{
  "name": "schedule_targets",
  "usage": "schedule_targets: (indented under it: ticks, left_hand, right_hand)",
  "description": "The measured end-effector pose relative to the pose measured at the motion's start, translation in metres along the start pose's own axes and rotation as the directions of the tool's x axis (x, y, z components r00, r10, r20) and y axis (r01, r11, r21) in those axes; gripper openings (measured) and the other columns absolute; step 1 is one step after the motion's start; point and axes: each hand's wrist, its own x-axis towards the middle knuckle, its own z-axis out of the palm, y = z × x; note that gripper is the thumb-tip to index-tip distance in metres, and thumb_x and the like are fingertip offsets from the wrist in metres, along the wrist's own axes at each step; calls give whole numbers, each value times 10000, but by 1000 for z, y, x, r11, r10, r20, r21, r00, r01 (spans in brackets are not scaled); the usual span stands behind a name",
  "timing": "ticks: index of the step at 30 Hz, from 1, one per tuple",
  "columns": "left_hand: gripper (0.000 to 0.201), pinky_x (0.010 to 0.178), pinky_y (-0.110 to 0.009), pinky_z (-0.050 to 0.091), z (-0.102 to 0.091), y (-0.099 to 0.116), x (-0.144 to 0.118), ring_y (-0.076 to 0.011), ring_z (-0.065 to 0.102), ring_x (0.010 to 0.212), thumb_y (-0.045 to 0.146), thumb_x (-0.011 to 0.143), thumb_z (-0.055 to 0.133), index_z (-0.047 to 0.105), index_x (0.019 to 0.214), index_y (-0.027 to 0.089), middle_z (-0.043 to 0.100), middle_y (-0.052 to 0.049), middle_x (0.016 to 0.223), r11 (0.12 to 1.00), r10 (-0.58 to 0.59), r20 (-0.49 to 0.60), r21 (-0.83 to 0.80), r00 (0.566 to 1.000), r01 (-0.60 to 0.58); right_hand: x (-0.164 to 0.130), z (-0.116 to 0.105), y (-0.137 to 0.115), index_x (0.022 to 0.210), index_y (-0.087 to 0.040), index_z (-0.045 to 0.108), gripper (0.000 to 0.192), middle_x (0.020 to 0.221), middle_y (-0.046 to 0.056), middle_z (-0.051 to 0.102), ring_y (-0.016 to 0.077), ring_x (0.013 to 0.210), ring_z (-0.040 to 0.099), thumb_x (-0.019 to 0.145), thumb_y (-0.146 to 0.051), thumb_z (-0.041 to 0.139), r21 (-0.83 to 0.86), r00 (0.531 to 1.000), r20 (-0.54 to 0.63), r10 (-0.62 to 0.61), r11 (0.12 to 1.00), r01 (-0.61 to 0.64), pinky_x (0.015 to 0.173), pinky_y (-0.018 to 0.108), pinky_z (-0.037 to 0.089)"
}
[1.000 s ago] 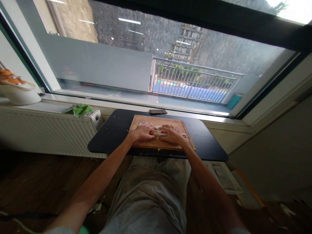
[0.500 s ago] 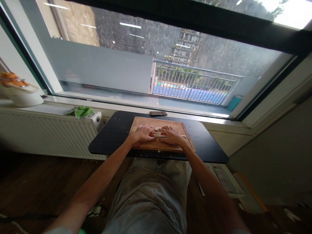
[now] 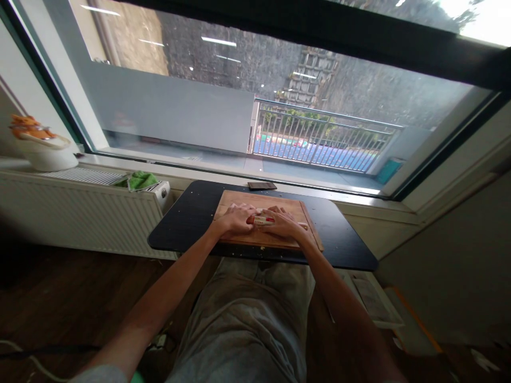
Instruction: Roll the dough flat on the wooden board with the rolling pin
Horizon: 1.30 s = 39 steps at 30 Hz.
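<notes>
Right now both hands lie side by side on a wooden cutting board (image 3: 239, 199), with a small red-and-white object (image 3: 263, 219) caught between them. The left hand (image 3: 235, 220) rests palm down with its fingers curled toward that object, touching its left end. The right hand (image 3: 281, 223) covers the object's right end, fingers bent over it, so both hands seem to press or grip it together; how firmly either one is closed around it I cannot tell, since the fingers hide most of it. What the object is stays too small to make out.

Under the hands, the board sits on a dark bench (image 3: 187, 223), whose surface shows on both sides of the hands and carries a scatter of pale specks. Just beyond the fingertips, at the far edge of the bench against the sill, lies a small flat dark slab (image 3: 262, 185). Well off to the left of the left hand runs a white radiator (image 3: 80, 213), with a green cloth (image 3: 139, 180) lying on its near end and a white bowl (image 3: 48, 157) farther left on top. Ahead of the hands a wide window (image 3: 179, 106) looks out on a railing (image 3: 323, 138). Below the right forearm, a flat pale thing (image 3: 375, 303) lies on the floor.
</notes>
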Motion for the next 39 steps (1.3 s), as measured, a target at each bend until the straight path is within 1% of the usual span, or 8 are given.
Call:
schedule_targets:
  ticks: [11,16,20,23,27,31,35,39]
  left_hand:
    - [642,1289,-610,339,2,-1,-1,-347,517,1502,499,948,594,583,1567,329,585,-89,1634,1000,-8,18,3,1000,8]
    - [666,1284,-612,351,2,-2,0,-361,517,1498,487,929,607,595,1568,298,586,-101,1631,1000,0,10,13,1000,0]
    - [714,1254,-583,399,0,0,1,-371,542,1467,508,909,633,581,1586,286,612,-116,1600,999,-23,-4,29,1000,23]
    - [710,1247,-588,402,0,1,0,-382,527,1484,604,930,617,592,1571,299,607,-117,1605,999,-26,-22,23,999,27]
    - [714,1255,-598,379,2,1,3,-380,504,1508,716,994,513,592,1571,303,602,-123,1612,999,-50,-48,-7,998,50]
    - [551,1235,-627,378,7,2,12,-358,523,1489,534,1109,360,621,1542,315,620,-109,1601,991,-135,-59,3,989,135]
    - [516,1195,-667,404,13,7,14,-381,548,1451,412,1116,348,663,1499,270,667,-147,1537,981,-190,-109,20,976,193]
    - [473,1225,-645,395,16,15,3,-353,524,1496,368,1125,338,704,1419,310,696,-91,1513,984,-158,-155,57,975,168]
  right_hand:
    - [21,-5,-10,1711,-241,383,951,1582,196,544,423,1442,533,888,-496,784,-11,990,112,91,996,-91,1168,531,454]
    - [17,-6,-3,1653,-304,495,837,1576,159,573,422,1444,536,896,-509,787,-7,994,103,21,1000,-20,1178,566,452]
    - [17,-6,13,1704,-301,432,880,1700,140,494,399,1567,442,949,-657,712,92,993,88,-73,994,65,1276,560,367]
    - [28,-1,24,1726,-294,395,805,1755,124,439,375,1612,405,1049,-712,514,132,997,74,-37,991,27,1296,559,359]
    - [43,12,26,1675,-306,480,596,1709,132,504,395,1588,437,1129,-532,397,23,997,-8,78,997,-78,1278,647,352]
    - [43,20,21,1695,-346,445,631,1691,159,513,451,1577,434,1087,-505,501,22,970,-86,227,974,-226,1234,715,379]
    - [33,21,15,1710,-354,419,633,1697,129,515,404,1606,410,1080,-400,465,12,973,-78,217,976,-217,1266,689,358]
    - [20,20,7,1728,-273,402,651,1764,136,422,375,1669,304,1079,-323,421,-23,973,-81,217,975,-219,1333,655,254]
